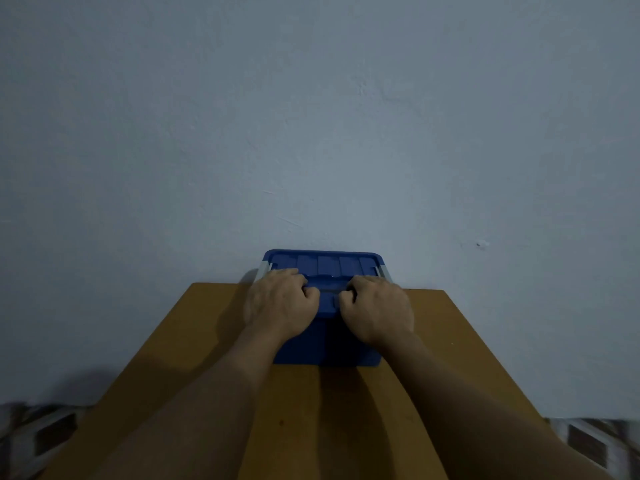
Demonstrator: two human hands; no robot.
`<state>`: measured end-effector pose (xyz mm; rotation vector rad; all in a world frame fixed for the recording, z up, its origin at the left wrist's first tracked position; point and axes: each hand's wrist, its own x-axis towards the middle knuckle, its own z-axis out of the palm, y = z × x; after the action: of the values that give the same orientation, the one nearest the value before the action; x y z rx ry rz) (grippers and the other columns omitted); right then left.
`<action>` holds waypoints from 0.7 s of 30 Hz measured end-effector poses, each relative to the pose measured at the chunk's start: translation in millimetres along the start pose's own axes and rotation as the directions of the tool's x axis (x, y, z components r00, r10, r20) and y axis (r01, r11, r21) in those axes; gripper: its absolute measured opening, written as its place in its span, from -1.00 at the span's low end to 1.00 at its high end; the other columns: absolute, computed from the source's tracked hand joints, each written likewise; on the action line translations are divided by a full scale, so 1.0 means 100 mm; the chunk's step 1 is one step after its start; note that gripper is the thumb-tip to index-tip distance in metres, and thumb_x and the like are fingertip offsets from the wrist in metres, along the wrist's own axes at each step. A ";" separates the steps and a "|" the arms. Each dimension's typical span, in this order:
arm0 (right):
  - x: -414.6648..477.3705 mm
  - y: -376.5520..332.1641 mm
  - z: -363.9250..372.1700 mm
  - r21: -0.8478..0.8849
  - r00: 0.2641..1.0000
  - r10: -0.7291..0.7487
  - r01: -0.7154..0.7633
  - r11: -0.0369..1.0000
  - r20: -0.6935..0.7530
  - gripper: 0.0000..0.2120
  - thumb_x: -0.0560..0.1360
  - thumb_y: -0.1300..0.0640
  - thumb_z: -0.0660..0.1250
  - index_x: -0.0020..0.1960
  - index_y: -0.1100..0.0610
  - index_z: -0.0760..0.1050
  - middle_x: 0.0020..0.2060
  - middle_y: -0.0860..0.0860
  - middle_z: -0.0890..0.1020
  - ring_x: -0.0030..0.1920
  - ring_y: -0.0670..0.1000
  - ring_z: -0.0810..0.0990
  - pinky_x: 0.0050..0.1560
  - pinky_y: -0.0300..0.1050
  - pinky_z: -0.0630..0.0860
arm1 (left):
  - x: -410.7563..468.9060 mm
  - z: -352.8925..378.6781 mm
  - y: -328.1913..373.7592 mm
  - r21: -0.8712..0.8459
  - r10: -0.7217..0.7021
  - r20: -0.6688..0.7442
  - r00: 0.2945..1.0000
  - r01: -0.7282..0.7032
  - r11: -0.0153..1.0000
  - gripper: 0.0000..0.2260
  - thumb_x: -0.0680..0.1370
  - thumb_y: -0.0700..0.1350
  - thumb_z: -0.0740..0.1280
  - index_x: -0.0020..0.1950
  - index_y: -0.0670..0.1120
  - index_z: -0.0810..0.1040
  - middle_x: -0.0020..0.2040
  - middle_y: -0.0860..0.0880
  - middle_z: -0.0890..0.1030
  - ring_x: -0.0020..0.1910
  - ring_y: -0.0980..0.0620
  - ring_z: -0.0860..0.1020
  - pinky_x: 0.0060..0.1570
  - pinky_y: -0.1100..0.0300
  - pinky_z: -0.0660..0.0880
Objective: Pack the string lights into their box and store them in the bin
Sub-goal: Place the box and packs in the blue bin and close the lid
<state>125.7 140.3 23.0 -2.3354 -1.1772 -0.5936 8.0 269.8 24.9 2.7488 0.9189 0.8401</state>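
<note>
A bare, pale blue-grey wall (311, 116) fills the background above an orange-brown wooden tabletop (450, 341). On it, pushed up to the wall, stands the blue bin (346, 351). Its lid (325, 263) is on, directly under the fingers. The left hand (280, 301) and the right hand (379, 310) sit side by side on the near half of the lid. The fingers (310, 293) of both are curled in tight, and the knuckles of the two hands face each other across a narrow gap. Whether they hook a ridge or handle in the lid or only bear down on it cannot be told. A grey latch (264, 268) shows just outside the left fingers, and another (382, 270) just beyond the right ones. It is unclear whether either is snapped shut. Neither the string lights nor their box is visible anywhere. They are most likely already inside the bin, so the task looks nearly done, and only seating the lid and fastening the latches seem left.
</note>
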 end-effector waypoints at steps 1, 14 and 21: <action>0.00 0.00 0.00 0.005 1.000 0.003 -0.003 1.000 0.017 -0.72 0.56 -0.05 0.12 -0.13 0.06 0.53 -0.17 -0.02 0.62 -0.23 -0.02 0.48 -0.22 -0.12 0.32 | 0.00 0.01 -0.01 0.000 0.000 0.000 1.000 0.000 1.000 -0.64 0.56 0.05 0.13 0.01 -0.07 0.67 0.12 -0.01 0.65 0.05 0.03 0.56 -0.02 0.03 0.56; -0.01 0.00 -0.10 0.037 0.995 -0.074 0.071 0.997 0.065 -0.75 0.58 -0.10 -0.01 -0.06 -0.02 0.39 0.01 -0.07 0.59 0.04 -0.04 0.51 0.06 -0.11 0.35 | -0.05 -0.05 0.02 -0.013 0.058 -0.028 0.998 -0.058 0.998 -0.69 0.62 0.07 0.07 0.07 0.03 0.58 0.04 0.12 0.43 -0.03 0.14 0.38 0.09 0.21 0.38; -0.01 0.00 -0.01 -0.028 0.993 -0.050 0.047 0.998 -0.104 -0.87 0.29 -0.08 0.17 -0.34 -0.11 0.21 -0.46 -0.16 0.52 -0.41 -0.18 0.52 -0.29 -0.30 0.26 | 0.02 0.09 -0.05 -0.026 0.086 -0.042 0.995 -0.087 0.996 -0.50 0.48 0.16 -0.09 -0.02 0.07 0.64 -0.01 0.14 0.53 0.00 0.20 0.49 0.39 0.18 0.24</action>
<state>124.5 139.2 22.7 -2.2725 -1.1876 -0.7433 11.7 276.0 17.3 2.7752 0.7941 0.9195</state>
